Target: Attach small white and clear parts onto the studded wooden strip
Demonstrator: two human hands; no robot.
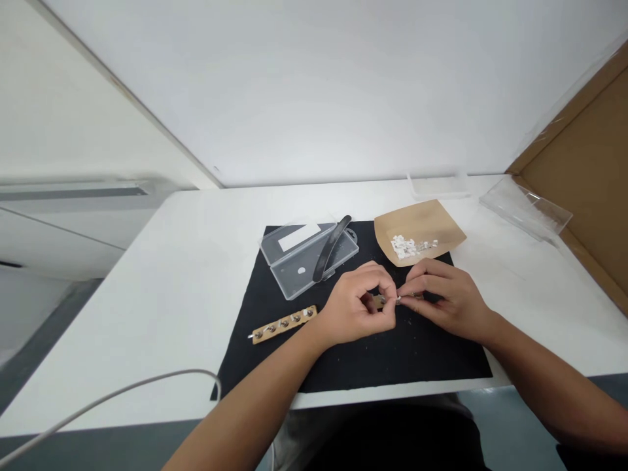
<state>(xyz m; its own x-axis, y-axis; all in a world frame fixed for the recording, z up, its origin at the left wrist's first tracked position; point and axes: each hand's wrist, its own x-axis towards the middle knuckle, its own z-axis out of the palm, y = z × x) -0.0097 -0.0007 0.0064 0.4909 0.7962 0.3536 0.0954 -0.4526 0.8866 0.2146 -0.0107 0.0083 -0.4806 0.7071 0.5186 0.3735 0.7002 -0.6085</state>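
My left hand point(366, 301) is closed in a pinch, thumb and forefinger forming a ring. Its fingertips meet those of my right hand point(444, 294), which is also pinched, at a small white piece point(399, 298). The exact kind of that piece is too small to tell. Behind my left fingers shows part of a tan strip point(378, 301), mostly hidden. To the left, a wooden strip point(283, 325) with several round metal studs and small white bits on them lies on the black mat point(373, 366). A brown paper tray point(426, 222) holding white pieces point(405, 246) stands just beyond my right hand.
An open clear plastic case point(294, 278) lies at the mat's back left, with a dark curved nail file-like strip point(332, 248) across it. Clear plastic lids point(527, 208) sit at the back right beside a cardboard panel point(583, 157). A white cable point(147, 381) crosses the front left.
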